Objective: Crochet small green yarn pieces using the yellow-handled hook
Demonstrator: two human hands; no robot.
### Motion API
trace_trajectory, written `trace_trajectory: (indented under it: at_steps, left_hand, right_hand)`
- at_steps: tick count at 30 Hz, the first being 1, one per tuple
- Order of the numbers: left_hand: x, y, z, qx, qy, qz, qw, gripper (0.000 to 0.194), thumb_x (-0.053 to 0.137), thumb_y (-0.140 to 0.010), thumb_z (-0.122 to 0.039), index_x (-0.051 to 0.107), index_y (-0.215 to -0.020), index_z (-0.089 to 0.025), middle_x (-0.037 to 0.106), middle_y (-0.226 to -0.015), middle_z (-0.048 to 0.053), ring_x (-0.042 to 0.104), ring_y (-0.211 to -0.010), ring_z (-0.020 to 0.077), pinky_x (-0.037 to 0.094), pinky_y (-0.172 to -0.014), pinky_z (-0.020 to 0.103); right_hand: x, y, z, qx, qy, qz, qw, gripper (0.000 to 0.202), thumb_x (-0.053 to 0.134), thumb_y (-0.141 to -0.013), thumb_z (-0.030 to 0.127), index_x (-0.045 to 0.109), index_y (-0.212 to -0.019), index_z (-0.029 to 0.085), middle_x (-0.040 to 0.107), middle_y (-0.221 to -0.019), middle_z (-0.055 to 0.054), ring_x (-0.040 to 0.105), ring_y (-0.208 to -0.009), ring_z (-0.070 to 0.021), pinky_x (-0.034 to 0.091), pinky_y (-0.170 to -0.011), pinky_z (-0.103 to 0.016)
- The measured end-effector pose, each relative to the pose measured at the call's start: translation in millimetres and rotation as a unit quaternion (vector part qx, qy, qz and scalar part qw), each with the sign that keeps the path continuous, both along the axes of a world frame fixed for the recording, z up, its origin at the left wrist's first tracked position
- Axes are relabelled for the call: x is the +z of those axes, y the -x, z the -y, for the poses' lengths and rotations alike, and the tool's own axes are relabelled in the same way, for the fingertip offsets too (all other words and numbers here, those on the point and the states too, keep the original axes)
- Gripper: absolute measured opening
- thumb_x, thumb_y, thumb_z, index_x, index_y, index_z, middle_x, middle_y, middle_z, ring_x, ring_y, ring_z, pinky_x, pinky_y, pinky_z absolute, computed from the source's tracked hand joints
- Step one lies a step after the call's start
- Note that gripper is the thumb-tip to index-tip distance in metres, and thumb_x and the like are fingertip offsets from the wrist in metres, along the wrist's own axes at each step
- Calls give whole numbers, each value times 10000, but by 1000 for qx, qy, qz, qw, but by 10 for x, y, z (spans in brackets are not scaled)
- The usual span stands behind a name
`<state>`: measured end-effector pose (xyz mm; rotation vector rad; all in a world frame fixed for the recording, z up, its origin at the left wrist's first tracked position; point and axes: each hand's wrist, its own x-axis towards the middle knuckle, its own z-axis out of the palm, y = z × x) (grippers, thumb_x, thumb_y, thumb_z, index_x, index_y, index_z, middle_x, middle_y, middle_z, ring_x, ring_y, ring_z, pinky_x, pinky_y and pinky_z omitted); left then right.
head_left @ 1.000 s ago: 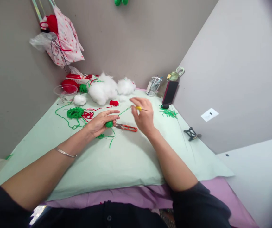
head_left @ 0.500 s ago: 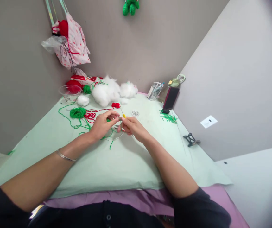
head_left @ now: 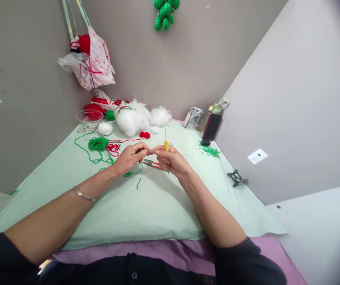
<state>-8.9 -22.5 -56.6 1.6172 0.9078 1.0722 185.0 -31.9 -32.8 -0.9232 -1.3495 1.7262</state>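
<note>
My right hand (head_left: pixel 171 159) is closed around a crochet hook with a yellow handle (head_left: pixel 166 145), its thin metal shaft pointing up. My left hand (head_left: pixel 132 156) is closed, its thumb and finger pinched together close to the right fingertips. Whatever is between those left fingers is too small and covered to make out. Thread snips with orange handles (head_left: pixel 158 166) lie just below the hands, partly behind the right one. Around them are green yarn (head_left: pixel 128 173), a white cord (head_left: pixel 146 175) and a short cut strand of green yarn (head_left: pixel 138 184).
Tangled green yarn (head_left: pixel 98 144) and red yarn (head_left: pixel 112 149) lie left. Behind are white stuffing (head_left: pixel 132 118), a small red piece (head_left: pixel 144 135) and a clear plastic tub (head_left: pixel 89 118). Toward the right stand a clear cup (head_left: pixel 192 118), a phone (head_left: pixel 212 126) and green yarn scraps (head_left: pixel 209 151).
The crochet hook has swung from a slant to upright in my right hand. The green piece seen at my left fingers is now hidden. The view has tilted up slightly.
</note>
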Motion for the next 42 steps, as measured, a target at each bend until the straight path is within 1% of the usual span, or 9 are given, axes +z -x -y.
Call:
trace_trajectory:
  at_steps: [8,11,15,20,23,27,32,38,42]
  left_hand:
    - [-38,-30,4,-70,173,125,974,287,687,-888,-428,716,-871,-143,642,-781,37,579,-588,126,462,-495,236]
    - [-46,-37,11,-82,220,178,955,307,633,-955,-404,744,-990,-120,712,-922,96,666,-719,142,568,-640,256]
    - [-57,-43,5,-78,249,229,938,208,647,-951,-203,730,-1118,-109,755,-1028,114,715,-873,147,589,-857,264]
    - [-69,-27,4,-75,269,246,928,211,547,-1021,-266,681,-1097,-121,728,-805,66,675,-619,122,553,-593,220]
    - [-65,-28,14,-87,280,243,925,269,505,-1041,-331,674,-1080,-125,719,-796,72,660,-589,122,529,-546,215]
    - [-76,-44,23,-98,279,230,927,250,642,-974,-355,707,-999,-114,707,-813,61,637,-593,99,517,-548,190]
    - [-111,-45,12,-93,272,213,934,212,735,-905,-326,722,-903,-114,679,-705,26,534,-453,74,400,-397,172]
    - [-110,-42,1,-81,280,233,928,182,720,-884,-133,744,-1064,-117,771,-1038,121,730,-783,133,608,-806,251]
    - [-138,-41,-12,-75,274,236,929,193,734,-867,-112,743,-1060,-108,775,-1043,130,745,-794,155,611,-834,286]
  right_hand:
    - [-21,-110,-98,-20,8,-37,999,274,793,-771,389,703,-887,157,209,-443,149,84,-441,-55,96,-424,-231]
    - [-67,-182,-150,-41,13,-48,998,290,785,-788,376,705,-951,150,193,-461,151,67,-464,-62,94,-424,-224]
    - [-96,-247,-185,-59,17,-59,996,269,772,-805,348,701,-964,142,200,-479,145,66,-485,-68,94,-425,-218]
    - [-90,-260,-196,-65,15,-62,996,230,760,-824,334,701,-941,145,179,-485,140,71,-477,-71,97,-425,-225]
    - [-92,-256,-191,-64,16,-60,996,241,767,-817,335,706,-946,140,196,-482,139,69,-484,-72,98,-426,-226]
    - [-105,-253,-183,-61,17,-55,996,260,774,-810,347,711,-956,142,195,-485,141,66,-489,-74,98,-429,-230]
    - [-89,-264,-170,-39,20,-46,998,265,784,-792,354,715,-942,147,203,-478,144,75,-475,-65,88,-439,-236]
    - [-71,-317,-186,-31,18,-39,999,290,800,-776,357,717,-947,137,226,-471,146,81,-480,-59,81,-448,-237]
    - [-80,-326,-191,-31,11,-40,999,285,792,-790,363,712,-955,144,213,-480,145,72,-481,-61,74,-449,-241]
